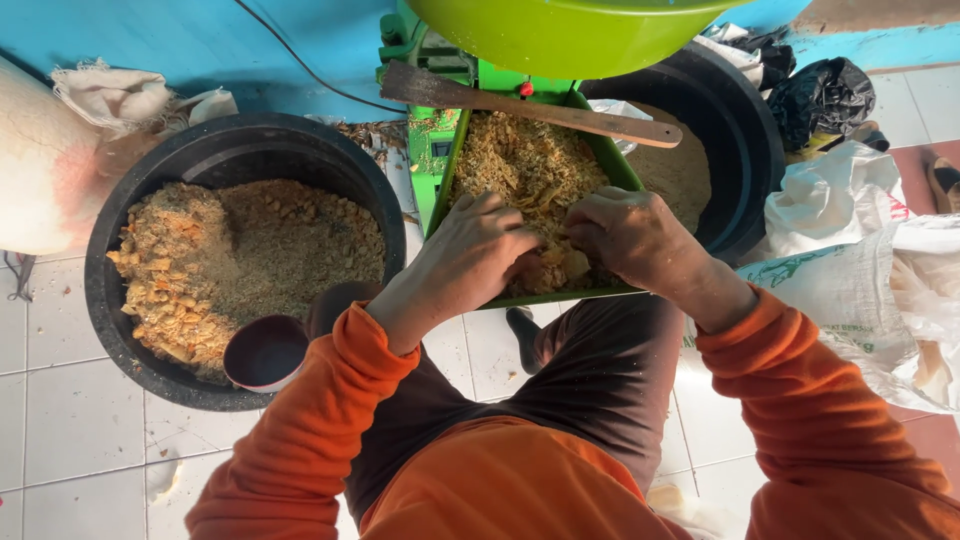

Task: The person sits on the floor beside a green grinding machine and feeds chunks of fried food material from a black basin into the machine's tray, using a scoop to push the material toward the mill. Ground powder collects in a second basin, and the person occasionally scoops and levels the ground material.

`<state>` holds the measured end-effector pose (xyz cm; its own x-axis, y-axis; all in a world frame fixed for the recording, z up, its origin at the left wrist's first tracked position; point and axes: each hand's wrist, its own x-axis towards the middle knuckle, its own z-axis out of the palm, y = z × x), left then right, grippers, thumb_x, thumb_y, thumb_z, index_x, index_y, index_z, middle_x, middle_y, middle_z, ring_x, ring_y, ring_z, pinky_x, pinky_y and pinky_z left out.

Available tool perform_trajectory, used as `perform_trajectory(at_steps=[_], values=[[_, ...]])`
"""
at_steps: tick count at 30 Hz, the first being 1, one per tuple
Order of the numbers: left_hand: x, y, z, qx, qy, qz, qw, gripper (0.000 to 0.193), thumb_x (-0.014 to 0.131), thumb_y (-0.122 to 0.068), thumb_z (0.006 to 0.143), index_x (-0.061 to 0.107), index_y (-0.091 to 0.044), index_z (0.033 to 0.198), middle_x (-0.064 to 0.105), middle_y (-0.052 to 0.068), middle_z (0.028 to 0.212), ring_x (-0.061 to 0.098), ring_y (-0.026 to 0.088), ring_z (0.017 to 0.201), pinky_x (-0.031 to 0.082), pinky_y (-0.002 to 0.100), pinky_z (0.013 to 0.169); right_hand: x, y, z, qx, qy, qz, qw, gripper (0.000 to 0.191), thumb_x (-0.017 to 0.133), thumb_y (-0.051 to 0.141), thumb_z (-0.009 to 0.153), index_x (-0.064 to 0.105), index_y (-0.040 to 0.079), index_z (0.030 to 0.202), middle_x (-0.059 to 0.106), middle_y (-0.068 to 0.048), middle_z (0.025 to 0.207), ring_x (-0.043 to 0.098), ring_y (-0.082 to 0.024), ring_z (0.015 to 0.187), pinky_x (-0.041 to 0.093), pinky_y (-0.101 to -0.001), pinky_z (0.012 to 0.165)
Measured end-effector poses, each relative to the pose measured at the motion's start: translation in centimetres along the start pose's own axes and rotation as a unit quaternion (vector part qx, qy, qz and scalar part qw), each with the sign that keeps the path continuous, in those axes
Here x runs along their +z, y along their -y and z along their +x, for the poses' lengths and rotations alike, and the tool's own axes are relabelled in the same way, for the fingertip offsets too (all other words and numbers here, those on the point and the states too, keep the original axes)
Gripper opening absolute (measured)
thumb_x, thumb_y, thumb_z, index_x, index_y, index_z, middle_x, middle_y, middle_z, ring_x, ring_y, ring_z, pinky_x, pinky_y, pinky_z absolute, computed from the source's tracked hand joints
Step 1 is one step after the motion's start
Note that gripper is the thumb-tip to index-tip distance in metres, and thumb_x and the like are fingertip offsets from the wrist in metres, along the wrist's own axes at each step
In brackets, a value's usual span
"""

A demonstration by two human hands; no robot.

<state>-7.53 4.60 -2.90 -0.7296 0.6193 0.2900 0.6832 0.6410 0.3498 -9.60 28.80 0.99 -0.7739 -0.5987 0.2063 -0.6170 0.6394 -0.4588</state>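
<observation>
Orange sleeves (330, 420) – left hand (468, 256), right hand (628, 236) clenched on crumbly feed (520, 165) in green tray (622, 172)

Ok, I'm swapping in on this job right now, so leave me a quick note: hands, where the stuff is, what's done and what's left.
Left hand and right hand: both bare, pressed into the crumbly yellow-brown mix at the near end of the green tray.
Wooden stick lies across the tray's far end.
Black tub to the left holds more mix; small dark cup sits on its near rim.
Done: tray loaded.
Left: chunks under the hands remain unbroken.
</observation>
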Motion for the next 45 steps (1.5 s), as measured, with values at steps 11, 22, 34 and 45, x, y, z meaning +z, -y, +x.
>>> perform_trajectory(at_steps=[11, 22, 34, 45], values=[[0.1, -0.4, 1.2, 0.053, -0.024, 0.031, 0.998, 0.015, 0.074, -0.024, 0.085, 0.077, -0.011, 0.093, 0.069, 0.001, 0.096, 0.057, 0.021, 0.099, 0.041, 0.043, 0.091, -0.3, -0.3, -0.8, -0.109, 0.041, 0.015, 0.993, 0.022, 0.069, 0.0, 0.088, 0.075, 0.003, 0.109, 0.076, -0.012, 0.096, 0.074, -0.025, 0.083, 0.06, -0.0336, 0.072], [0.0, 4.1, 3.7, -0.058, 0.035, 0.184, 0.981, 0.012, 0.063, -0.017, 0.1, 0.073, -0.01, 0.101, 0.07, 0.01, 0.124, 0.064, 0.022, 0.112, 0.04, 0.048, 0.102, 0.6, -1.4, 4.2, -0.13, 0.089, -0.203, 0.967, 0.027, 0.067, 0.004, 0.082, 0.071, 0.003, 0.108, 0.067, -0.017, 0.125, 0.066, -0.03, 0.114, 0.055, -0.0381, 0.097], [-2.7, -1.6, -1.8, -0.108, -0.034, 0.042, 0.993, 0.034, 0.054, -0.023, 0.1, 0.069, 0.0, 0.119, 0.065, 0.017, 0.132, 0.063, 0.03, 0.122, 0.034, 0.055, 0.114, 2.2, -0.5, 4.4, 0.115, 0.211, -0.026, 0.97, 0.047, 0.044, 0.041, 0.109, 0.065, 0.004, 0.129, 0.067, -0.019, 0.136, 0.061, -0.033, 0.136, 0.043, -0.0421, 0.123], [-2.9, -0.6, -2.5, -0.028, -0.102, 0.107, 0.989, 0.042, 0.051, -0.026, 0.101, 0.067, 0.004, 0.125, 0.064, 0.019, 0.133, 0.062, 0.032, 0.124, 0.029, 0.068, 0.112, 1.4, 0.2, 6.4, -0.043, 0.262, 0.459, 0.848, 0.035, 0.048, 0.025, 0.111, 0.062, -0.003, 0.127, 0.064, -0.024, 0.131, 0.06, -0.043, 0.121, 0.049, -0.05, 0.101]])
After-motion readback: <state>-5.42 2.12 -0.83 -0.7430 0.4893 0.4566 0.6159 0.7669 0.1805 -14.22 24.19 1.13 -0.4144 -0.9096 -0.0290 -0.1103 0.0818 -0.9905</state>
